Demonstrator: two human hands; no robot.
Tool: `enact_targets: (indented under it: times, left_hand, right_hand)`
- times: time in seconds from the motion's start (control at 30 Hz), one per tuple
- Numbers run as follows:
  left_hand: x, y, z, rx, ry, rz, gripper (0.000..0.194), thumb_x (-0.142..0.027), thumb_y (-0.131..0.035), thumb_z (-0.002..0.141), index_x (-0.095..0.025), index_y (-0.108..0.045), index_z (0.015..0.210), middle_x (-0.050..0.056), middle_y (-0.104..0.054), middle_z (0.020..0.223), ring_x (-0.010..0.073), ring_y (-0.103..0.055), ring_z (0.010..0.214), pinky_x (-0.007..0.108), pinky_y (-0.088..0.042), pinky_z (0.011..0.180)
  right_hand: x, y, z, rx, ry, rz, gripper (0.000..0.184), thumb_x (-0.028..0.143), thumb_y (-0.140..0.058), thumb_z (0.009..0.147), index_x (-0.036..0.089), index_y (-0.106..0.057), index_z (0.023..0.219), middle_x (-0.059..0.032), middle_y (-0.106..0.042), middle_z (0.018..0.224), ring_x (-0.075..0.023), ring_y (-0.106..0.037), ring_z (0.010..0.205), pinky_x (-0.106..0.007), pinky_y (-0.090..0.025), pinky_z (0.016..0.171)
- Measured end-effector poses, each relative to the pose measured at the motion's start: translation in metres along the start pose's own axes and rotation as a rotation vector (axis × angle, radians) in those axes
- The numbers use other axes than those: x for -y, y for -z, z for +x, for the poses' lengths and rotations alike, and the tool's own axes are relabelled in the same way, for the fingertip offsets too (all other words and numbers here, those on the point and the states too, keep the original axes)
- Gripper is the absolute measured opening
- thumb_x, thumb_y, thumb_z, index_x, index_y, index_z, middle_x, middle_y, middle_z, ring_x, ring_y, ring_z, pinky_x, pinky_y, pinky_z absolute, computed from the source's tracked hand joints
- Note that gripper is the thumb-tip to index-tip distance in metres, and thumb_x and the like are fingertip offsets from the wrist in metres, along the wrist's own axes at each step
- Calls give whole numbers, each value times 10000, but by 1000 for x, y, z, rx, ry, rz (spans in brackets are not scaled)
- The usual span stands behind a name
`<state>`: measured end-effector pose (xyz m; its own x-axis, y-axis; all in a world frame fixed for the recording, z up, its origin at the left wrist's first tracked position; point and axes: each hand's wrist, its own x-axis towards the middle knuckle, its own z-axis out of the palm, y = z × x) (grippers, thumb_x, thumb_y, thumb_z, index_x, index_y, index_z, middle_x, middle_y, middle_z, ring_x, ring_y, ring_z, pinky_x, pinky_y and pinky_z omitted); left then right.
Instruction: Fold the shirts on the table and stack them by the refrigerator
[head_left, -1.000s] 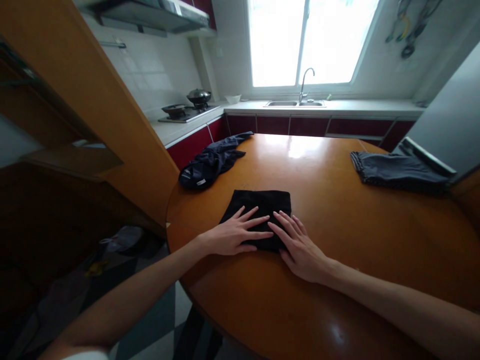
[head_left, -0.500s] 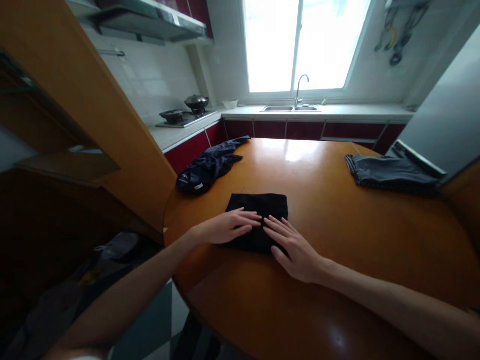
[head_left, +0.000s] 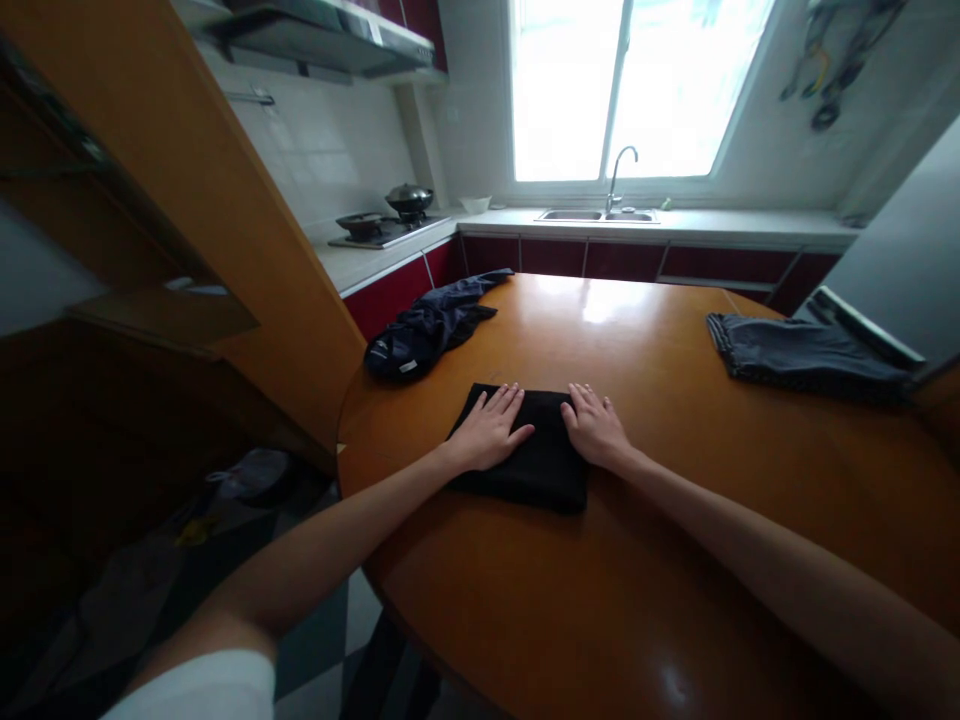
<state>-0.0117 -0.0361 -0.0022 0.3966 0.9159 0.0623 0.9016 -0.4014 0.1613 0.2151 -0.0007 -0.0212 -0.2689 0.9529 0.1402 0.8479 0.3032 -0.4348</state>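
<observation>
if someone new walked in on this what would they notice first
Probably the bright window at the top of the picture. Then the folded black cloth near the front edge of the brown table, with the left hand flat on it and the right hand at its right edge. Farther back lie crumpled dark clothing on the left and grey clothing on the right.

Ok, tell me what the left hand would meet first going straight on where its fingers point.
Past the black cloth beneath it, the left hand seems to have a free way over the wooden table to its far edge; next would probably come the red cabinets, though depth is unclear.
</observation>
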Motion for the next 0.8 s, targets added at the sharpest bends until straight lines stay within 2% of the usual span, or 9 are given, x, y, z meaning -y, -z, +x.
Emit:
enact_targets:
  times: [0.07, 0.17, 0.3, 0.4, 0.5, 0.63, 0.8]
  left_hand:
    - [2, 0, 2, -8, 46, -24, 772, -653, -258, 1002, -159, -232, 1595, 148, -195, 1651, 308, -131, 1535, 522, -100, 1215]
    - [12, 0, 6, 1, 121, -63, 754, -640, -239, 1007, -160, -255, 1588, 139, -221, 1645, 312, -154, 1530, 536, -117, 1211]
    - [45, 2, 10, 11, 258, -147, 693, -602, -251, 1017, -173, -331, 1556, 141, -235, 1638, 321, -164, 1527, 605, -72, 1197]
    - [75, 7, 12, -99, 395, -281, 644, -543, -341, 1011, -120, -440, 1486, 182, -322, 1595, 340, -234, 1505, 586, -124, 1200]
    - [95, 15, 13, -264, 458, -360, 583, -456, -356, 1012, -58, -532, 1400, 224, -475, 1494, 311, -416, 1424, 454, -277, 1187]
    - [93, 23, 12, -343, 435, -388, 512, -377, -374, 989, -71, -602, 1329, 191, -617, 1365, 279, -587, 1269, 378, -423, 1101]
    - [75, 18, 12, -324, 301, -470, 579, -445, -484, 912, -74, -589, 1345, 179, -620, 1355, 271, -617, 1218, 363, -468, 1060]
  right_hand:
    - [-15, 2, 3, 11, -28, -7, 615, 439, -253, 1035, 75, -419, 1502, -152, -347, 1599, -271, -249, 1505, -508, -154, 1224]
    - [-34, 4, 7, -50, -45, 9, 608, 424, -222, 1044, 64, -472, 1466, -160, -358, 1592, -270, -253, 1504, -483, -175, 1222]
    - [-39, 4, 8, -133, -29, 87, 589, 363, -220, 1042, 38, -472, 1463, -175, -413, 1558, -256, -302, 1486, -442, -223, 1215]
    - [-34, 4, 7, -134, -10, 106, 576, 358, -241, 1040, 40, -482, 1456, -179, -435, 1543, -255, -326, 1476, -444, -237, 1211]
    - [-32, 4, 6, -121, 0, 97, 566, 360, -256, 1040, 46, -491, 1449, -181, -455, 1530, -260, -343, 1467, -449, -244, 1207]
    - [-33, 2, 7, -119, 12, 81, 541, 363, -281, 1043, 69, -513, 1433, -173, -487, 1508, -262, -378, 1448, -444, -245, 1202]
    - [-29, 5, 7, -135, 7, 70, 504, 368, -303, 1047, 100, -544, 1398, -155, -530, 1475, -255, -422, 1414, -429, -258, 1187]
